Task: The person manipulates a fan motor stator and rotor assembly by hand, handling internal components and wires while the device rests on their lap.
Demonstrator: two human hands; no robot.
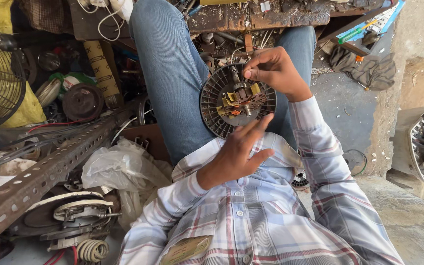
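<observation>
Resting on the person's lap at the centre of the frame is a round grey vented motor housing (pixel 238 100), its flat face turned up toward the camera. A short metal shaft (pixel 247 109) stands out of its middle, so the long axis points out of the disc toward the viewer, ringed by copper windings and yellow insulation tabs (pixel 254 89).

The right hand (pixel 276 71) comes in from the upper right, fingertips pinched closed on a small part at the upper rim of the windings; what is pinched is too small to tell. The left hand (pixel 239 149) lies below the disc, fingers spread open and straight, tips touching the lower edge, gripping nothing.

Nearer to the shaft is the right hand. A perforated steel angle bar (pixel 50 169) lies well apart at the lower left.
</observation>
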